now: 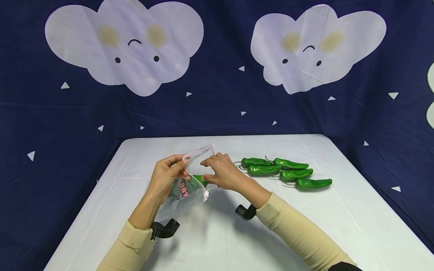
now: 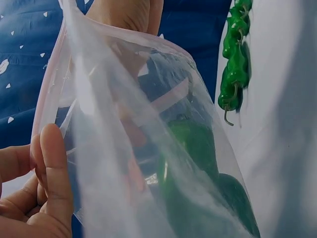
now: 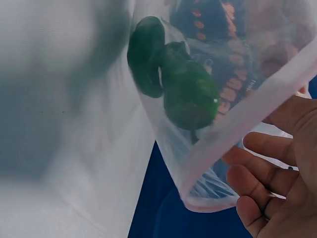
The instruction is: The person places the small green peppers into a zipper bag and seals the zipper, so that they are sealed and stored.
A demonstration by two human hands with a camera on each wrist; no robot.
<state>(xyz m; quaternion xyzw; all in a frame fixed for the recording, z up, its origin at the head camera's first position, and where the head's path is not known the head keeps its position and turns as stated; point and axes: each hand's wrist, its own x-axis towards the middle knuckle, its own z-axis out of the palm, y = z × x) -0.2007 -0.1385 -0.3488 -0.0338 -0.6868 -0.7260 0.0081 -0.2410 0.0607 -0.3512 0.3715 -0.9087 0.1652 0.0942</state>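
A clear zip bag (image 1: 173, 209) with a pink strip along its mouth and red printing on its side is tilted over the table. My left hand (image 1: 166, 175) pinches the rim of the bag between thumb and fingers. Green peppers (image 3: 190, 99) lie inside, blurred by the plastic; the left wrist view also shows a green pepper (image 2: 190, 153) through the film. At the bag's mouth is my right hand (image 1: 225, 172), its fingers loosely bent and no pepper seen in its grasp. The right thumb is close to the pepper's end, and I cannot tell whether they touch.
Several green peppers (image 1: 264, 170) with thin stems lie grouped on the right part of the white-covered table (image 1: 339, 233). Behind the table hangs a dark blue cloth (image 1: 217, 113) with clouds and small white triangles.
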